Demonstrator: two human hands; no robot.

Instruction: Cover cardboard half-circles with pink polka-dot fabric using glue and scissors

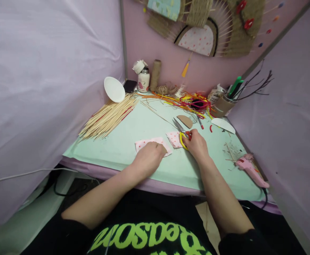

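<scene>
My left hand (150, 156) is closed over a pink dotted cloth piece (141, 144) on the table. A small brown cardboard piece (165, 150) shows past its fingertips, against the cloth. In my right hand (197, 144) is a pair of scissors (180, 126) with yellow and red handles; the blades are parted and point away to the left. Beside the yellow handle lies a second, smaller dotted cloth piece (174, 139), apart from the first. Beyond the scissors rests a half-round brown cardboard piece (184, 121).
Thin sticks (109, 118) are heaped at left under a white plate (114, 89). At the back stand a bottle (143, 80) and a twine roll (155, 75), near colourful cords (197, 102). A pink glue gun (252, 171) and a pen holder (222, 105) are on the right.
</scene>
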